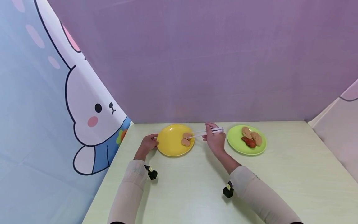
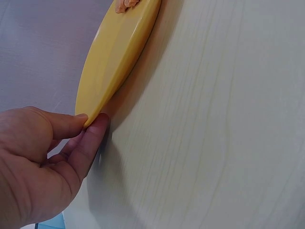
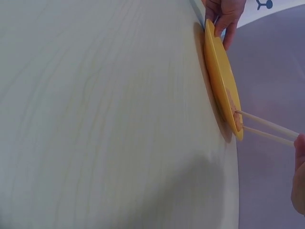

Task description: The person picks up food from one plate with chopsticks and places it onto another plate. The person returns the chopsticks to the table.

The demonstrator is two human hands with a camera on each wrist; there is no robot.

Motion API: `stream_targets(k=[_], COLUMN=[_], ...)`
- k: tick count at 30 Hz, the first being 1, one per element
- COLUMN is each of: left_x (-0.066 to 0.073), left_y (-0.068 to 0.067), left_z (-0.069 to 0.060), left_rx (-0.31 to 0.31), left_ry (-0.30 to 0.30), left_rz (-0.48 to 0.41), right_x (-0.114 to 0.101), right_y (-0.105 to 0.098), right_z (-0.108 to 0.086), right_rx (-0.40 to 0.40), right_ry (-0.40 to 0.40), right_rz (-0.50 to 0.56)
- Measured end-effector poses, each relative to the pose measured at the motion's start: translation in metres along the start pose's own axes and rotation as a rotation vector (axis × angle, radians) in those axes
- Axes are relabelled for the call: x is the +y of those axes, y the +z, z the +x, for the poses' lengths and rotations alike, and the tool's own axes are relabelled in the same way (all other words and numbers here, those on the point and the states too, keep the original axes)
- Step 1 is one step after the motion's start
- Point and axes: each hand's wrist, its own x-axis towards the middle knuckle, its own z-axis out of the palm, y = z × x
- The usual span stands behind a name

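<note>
Left hand [image 1: 149, 142]: pinches the left rim of the yellow plate [image 1: 170, 141], thumb on the upper side and fingers beneath.
Right hand [image 1: 215, 138]: grips a pair of pale chopsticks [image 3: 269, 125] to the right of that plate, fingers curled round them, the tips pointing left.
Chopstick tips: at the two tan pieces [image 1: 185, 142] on the yellow plate; whether they clasp either one, I cannot tell.
Tan pieces: side by side near the plate's right edge, so nearer the right hand, with bare yellow surface between them and the left hand.
Yellow plate: between the hands, near the far edge of the worktop [image 1: 181, 186].
Green plate [image 1: 235, 141]: just beyond the right hand on its right, touched by neither hand.
On the green plate: two light-brown pieces [image 1: 256, 138] and one reddish piece [image 1: 249, 142] in front of them.
Wrists: pale sleeves [image 1: 127, 196], each with a small black device [image 1: 152, 174].
Behind: a purple cloth [image 1: 195, 62]; at left, a blue cloth [image 1: 33, 124] printed with a white rabbit.
</note>
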Motion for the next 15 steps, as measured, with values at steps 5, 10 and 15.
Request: stream_targets(k=[5,10,15], left_x=[0.000,0.000,0.000], left_y=[0.000,0.000,0.001], left_z=[0.000,-0.001,-0.002], left_rx=[-0.002,0.000,0.001], left_ry=[0.005,0.009,0.021], left_rz=[-0.009,-0.013,-0.006], right_x=[-0.002,-0.004,-0.006], right_y=[-0.003,-0.008,-0.015], right_z=[0.002,0.004,0.007], right_rx=[0.004,0.007,0.023], right_ry=[-0.012,0.000,0.013], right_rz=[0.015,0.025,0.033])
